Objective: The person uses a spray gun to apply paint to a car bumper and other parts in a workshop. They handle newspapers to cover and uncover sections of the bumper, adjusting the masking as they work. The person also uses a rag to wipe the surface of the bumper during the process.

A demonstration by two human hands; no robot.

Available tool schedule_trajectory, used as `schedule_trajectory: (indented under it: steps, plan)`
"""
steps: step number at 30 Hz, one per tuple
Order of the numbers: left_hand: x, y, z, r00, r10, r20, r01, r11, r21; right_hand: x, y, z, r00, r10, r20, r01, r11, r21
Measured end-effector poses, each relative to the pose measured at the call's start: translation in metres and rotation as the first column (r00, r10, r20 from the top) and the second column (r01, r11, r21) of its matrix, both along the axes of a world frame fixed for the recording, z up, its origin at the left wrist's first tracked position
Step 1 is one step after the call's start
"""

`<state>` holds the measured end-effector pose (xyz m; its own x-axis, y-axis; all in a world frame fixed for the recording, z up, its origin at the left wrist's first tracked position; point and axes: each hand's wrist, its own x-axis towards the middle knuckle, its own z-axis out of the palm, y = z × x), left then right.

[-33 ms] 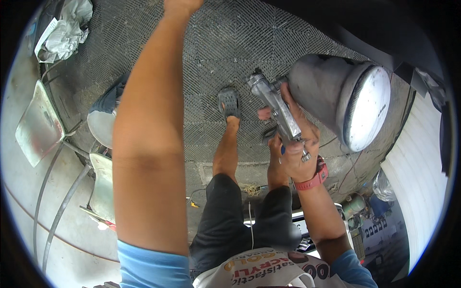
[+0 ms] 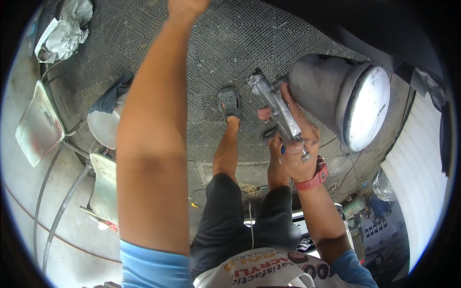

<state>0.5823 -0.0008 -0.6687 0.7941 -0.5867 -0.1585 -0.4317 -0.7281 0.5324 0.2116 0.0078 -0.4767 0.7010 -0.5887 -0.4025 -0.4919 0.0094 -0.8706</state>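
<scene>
My right hand (image 2: 300, 139) is closed around the handle of a metal spray gun (image 2: 283, 113). A large smoky-grey paint cup (image 2: 319, 79) with a white lid (image 2: 372, 108) is joined to the gun and lies tilted toward the right. The gun's round nozzle end points up and to the left, away from me. A red watch (image 2: 313, 179) is on my right wrist. My left arm reaches far forward, and my left hand (image 2: 189, 6) is cut off by the top edge, so its fingers and anything in them are hidden.
Dark ribbed matting (image 2: 206, 57) covers the floor under my feet. At left stand a pale chair (image 2: 41, 125) and a round container with a dark cloth (image 2: 106, 102). Crumpled silvery sheeting (image 2: 67, 36) lies at the far left. A dark panel edge (image 2: 355, 33) crosses the upper right.
My left arm has shifted slightly to the right, uncovering more of the dark cloth and round container. My right hand and the spray gun stay in place.
</scene>
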Motion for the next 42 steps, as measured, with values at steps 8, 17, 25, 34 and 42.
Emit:
schedule_trajectory:
  steps: [8, 17, 25, 34, 42]
  plan:
    - [-0.119, 0.005, 0.018, 0.926, -0.213, -0.312, 0.305, 0.910, 0.281, 0.002, 0.001, 0.008, 0.997, 0.019, -0.080, -0.018, 1.000, 0.022]
    - [-0.054, -0.012, 0.033, 0.998, -0.002, -0.070, 0.010, 0.994, 0.112, -0.007, 0.003, -0.002, 0.998, -0.047, -0.049, 0.045, 0.998, -0.051]
    - [-0.166, -0.003, 0.029, 0.917, -0.313, -0.248, 0.366, 0.908, 0.205, -0.006, 0.000, 0.007, 0.998, -0.053, -0.044, 0.055, 0.997, 0.047]
    - [-0.152, -0.022, 0.039, 0.969, 0.002, -0.248, 0.008, 0.999, 0.037, -0.012, 0.001, 0.001, 0.994, -0.081, 0.073, 0.079, 0.997, 0.022]
    - [-0.179, -0.015, 0.018, 0.955, -0.063, -0.291, 0.046, 0.997, -0.065, -0.014, 0.002, 0.007, 0.996, -0.056, 0.064, 0.053, 0.998, 0.039]
